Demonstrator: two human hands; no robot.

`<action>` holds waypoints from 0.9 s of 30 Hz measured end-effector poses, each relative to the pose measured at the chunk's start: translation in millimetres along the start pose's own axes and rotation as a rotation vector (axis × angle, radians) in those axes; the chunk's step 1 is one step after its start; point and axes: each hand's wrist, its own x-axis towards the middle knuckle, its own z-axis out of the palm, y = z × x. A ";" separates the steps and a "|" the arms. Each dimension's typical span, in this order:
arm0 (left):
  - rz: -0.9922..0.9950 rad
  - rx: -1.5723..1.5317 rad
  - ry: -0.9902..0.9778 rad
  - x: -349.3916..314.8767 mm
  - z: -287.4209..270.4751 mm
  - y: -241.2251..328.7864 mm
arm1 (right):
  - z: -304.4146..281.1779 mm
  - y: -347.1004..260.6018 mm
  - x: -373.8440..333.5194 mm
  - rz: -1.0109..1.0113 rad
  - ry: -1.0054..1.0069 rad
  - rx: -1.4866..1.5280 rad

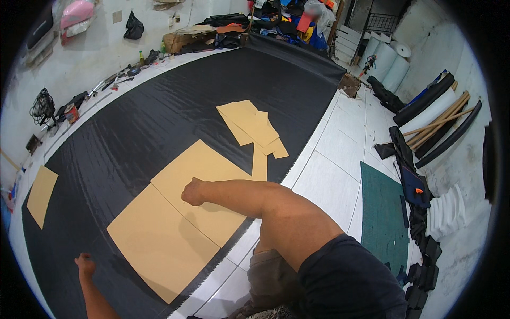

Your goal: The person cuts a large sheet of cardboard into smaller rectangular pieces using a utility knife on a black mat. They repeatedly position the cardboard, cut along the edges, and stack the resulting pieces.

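White floor tiles (329, 175) are covered by a broad black fabric sheet (159, 117), on which tan cardboard templates (175, 223) are pinned flat near its right edge by the clenched right hand (193, 192), while the left hand (85, 264), seemingly empty, is pressed on the fabric beside them.

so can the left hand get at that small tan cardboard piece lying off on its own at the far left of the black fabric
Probably not without shifting: the left hand rests on the black fabric, well short of the small tan cardboard piece. Nothing lies between them.
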 end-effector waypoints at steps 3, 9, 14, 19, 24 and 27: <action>-0.012 -0.061 0.112 -2.8 -6.6 -7.7 | -2.4 -1.0 5.0 0.039 -0.028 0.035; 0.280 -0.155 0.263 15.9 -9.2 5.0 | 12.4 6.3 17.2 -0.002 0.187 0.117; 0.491 -0.461 0.227 -15.3 -33.5 99.9 | -33.6 -30.5 12.1 -0.143 0.484 0.380; 0.609 -0.760 -0.102 -100.6 -36.6 219.6 | -68.8 -66.3 -4.9 -0.156 0.681 0.762; 0.686 -0.916 -0.222 -122.9 -39.1 254.7 | -93.6 -87.8 -14.3 -0.145 0.784 1.153; 0.718 -1.052 -0.253 -126.7 -45.1 257.9 | -91.0 -85.4 -10.4 -0.210 0.839 1.119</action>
